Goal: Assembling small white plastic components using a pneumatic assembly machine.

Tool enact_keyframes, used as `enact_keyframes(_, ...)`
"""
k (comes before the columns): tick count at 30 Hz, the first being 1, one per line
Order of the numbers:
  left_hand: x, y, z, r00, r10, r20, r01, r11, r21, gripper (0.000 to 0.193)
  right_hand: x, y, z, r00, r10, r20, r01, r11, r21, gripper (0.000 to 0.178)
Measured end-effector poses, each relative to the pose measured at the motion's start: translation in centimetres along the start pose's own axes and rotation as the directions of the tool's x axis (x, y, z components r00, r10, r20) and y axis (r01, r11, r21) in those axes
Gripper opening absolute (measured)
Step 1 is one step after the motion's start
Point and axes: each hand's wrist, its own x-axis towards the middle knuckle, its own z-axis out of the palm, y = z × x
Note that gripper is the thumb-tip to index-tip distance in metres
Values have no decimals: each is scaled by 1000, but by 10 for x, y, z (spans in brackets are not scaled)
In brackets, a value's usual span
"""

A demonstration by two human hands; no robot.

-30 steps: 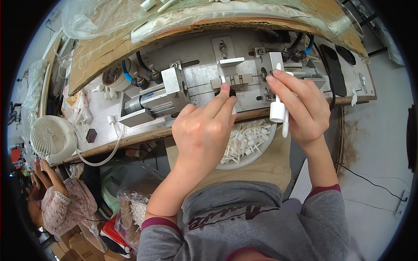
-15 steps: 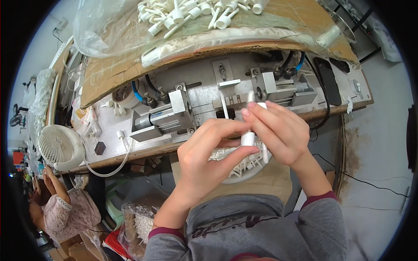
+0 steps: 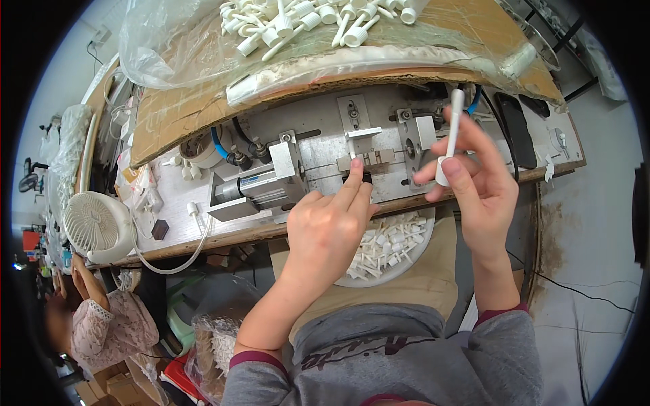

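Note:
My left hand reaches to the metal fixture in the middle of the bench. Its index finger is stretched out, the fingertip at a white plastic piece set there; the other fingers bend underneath, partly hidden. To the right, my right hand is raised, holding a white screw cap with a long stem. The cap end sits between thumb and fingers, and the stem points up. Below the bench edge a round white tray of similar white caps and stems rests over my lap, partly behind my left hand.
Pneumatic cylinders and a second metal block flank the fixture. Above, a cardboard sheet bears a pile of white stemmed caps. A white fan stands left, a black phone right. Another person sits lower left.
My hands were together over the tray, handling white stemmed caps. They have since parted: the left moved forward to the fixture, the right moved right and up with a stemmed cap.

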Motion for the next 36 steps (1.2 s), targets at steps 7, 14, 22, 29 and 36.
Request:
enact_keyframes(7,2,-3,-1,1000,0,30,0,1000,-1,26,5,-5,-20,979,48,199,-76,988,137,33)
enact_keyframes(14,50,-29,-38,994,-90,-57,61,917,-393,26,-13,-1,-20,926,-124,357,258,898,-356,30)
enact_keyframes(22,159,-41,-54,995,-103,-14,98,973,-209,30,-23,49,14,737,-346,580,674,442,-593,18)
enact_keyframes(29,169,-68,-28,992,100,-82,-110,986,-128,25,-14,42,28,730,-315,607,683,299,-666,14)
enact_keyframes(36,164,-78,-21,994,-88,-68,60,942,-331,25,-13,37,29,750,-195,633,660,292,-692,20)
